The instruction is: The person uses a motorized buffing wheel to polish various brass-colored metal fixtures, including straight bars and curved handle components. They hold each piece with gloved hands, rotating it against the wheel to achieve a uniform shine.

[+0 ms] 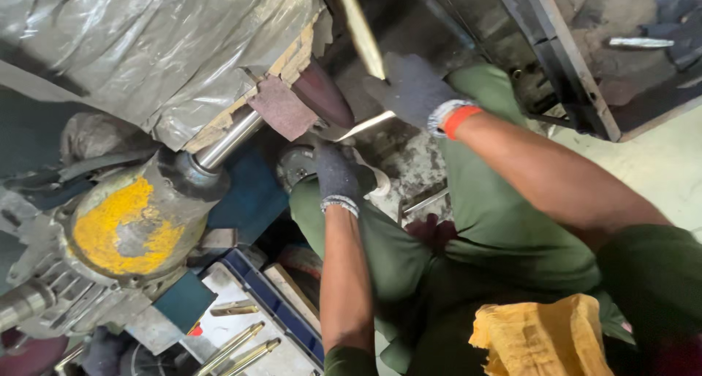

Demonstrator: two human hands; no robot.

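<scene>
Gloved left hand [338,173] and right hand [413,91] press brass rod [363,32] against wheel [325,95].

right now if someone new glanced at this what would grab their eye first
Probably the long brass-coloured metal strip at top centre, held in both gloved hands, the right hand above and the left hand below, its lower end meeting the dark polishing wheel. Next comes the motor at left with its worn yellow end cap. A yellow cloth lies on the person's lap at bottom right.

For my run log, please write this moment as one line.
left hand: gloved, on brass bar | right hand: gloved, gripping bar | bar end at polishing wheel | motor at left
</scene>
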